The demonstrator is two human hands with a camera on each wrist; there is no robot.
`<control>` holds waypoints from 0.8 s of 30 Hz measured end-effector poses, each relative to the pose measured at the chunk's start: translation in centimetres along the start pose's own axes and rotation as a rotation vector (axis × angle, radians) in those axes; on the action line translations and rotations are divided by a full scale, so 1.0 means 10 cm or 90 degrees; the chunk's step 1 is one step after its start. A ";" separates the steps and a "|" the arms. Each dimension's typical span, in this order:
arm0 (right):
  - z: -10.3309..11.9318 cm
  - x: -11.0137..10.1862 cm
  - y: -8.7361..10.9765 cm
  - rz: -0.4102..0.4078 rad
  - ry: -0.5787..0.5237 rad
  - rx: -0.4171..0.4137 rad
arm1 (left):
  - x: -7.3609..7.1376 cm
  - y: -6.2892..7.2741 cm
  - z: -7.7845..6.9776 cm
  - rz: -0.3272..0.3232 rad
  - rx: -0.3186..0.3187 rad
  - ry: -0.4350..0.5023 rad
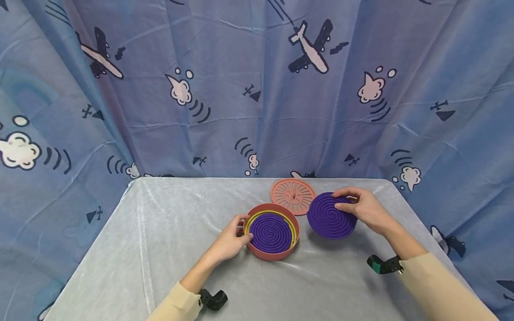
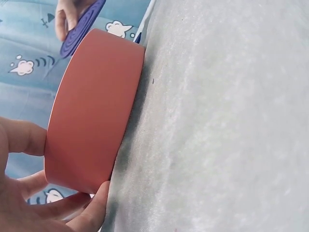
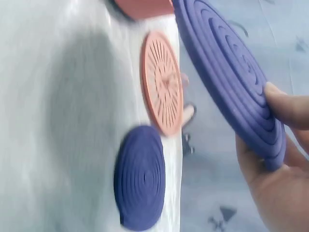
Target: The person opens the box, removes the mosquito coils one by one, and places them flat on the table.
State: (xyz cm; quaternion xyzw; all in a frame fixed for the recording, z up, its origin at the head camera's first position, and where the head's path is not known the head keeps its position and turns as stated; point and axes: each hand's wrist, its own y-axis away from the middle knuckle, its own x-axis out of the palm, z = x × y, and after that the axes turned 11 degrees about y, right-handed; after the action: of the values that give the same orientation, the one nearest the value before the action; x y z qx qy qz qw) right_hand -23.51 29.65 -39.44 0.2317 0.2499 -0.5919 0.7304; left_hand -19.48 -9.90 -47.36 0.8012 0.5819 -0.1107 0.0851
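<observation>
My left hand point(image 1: 230, 240) grips the left side of a round orange-red mosquito coil box point(image 1: 270, 256), thumb over the rim and fingers on its outer wall. Inside the box lies a purple mosquito coil point(image 1: 271, 232), with a yellow band point(image 1: 294, 223) showing around its edge. Off to the right, my right hand point(image 1: 367, 211) pinches another purple mosquito coil point(image 1: 331, 218) by its edge, tilted and raised above the table. A further purple coil point(image 3: 140, 179) lies flat on the table in the right wrist view; the held coil hides it in the head view.
A slotted orange lid point(image 1: 293, 196) lies flat behind the box, near the table's back edge. Pale cloth covers the table point(image 1: 176, 249). A blue curtain point(image 1: 225, 111) printed with airplanes hangs behind it and along both sides.
</observation>
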 end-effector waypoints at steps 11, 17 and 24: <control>-0.49 -0.45 0.18 -0.081 0.043 0.050 | -0.01 -0.01 0.02 0.004 -0.004 0.008; -0.84 -0.57 0.23 -0.123 0.075 0.098 | -0.02 -0.01 0.02 0.006 -0.003 0.008; -1.18 -0.66 0.30 -0.138 0.097 0.154 | -0.01 0.00 0.01 0.009 0.000 0.012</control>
State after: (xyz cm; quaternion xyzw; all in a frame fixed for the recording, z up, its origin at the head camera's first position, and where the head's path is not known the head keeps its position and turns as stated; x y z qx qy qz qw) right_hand -22.81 42.63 -44.15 0.3339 0.2548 -0.6736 0.6082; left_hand -19.57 -10.04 -47.40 0.8062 0.5772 -0.1025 0.0801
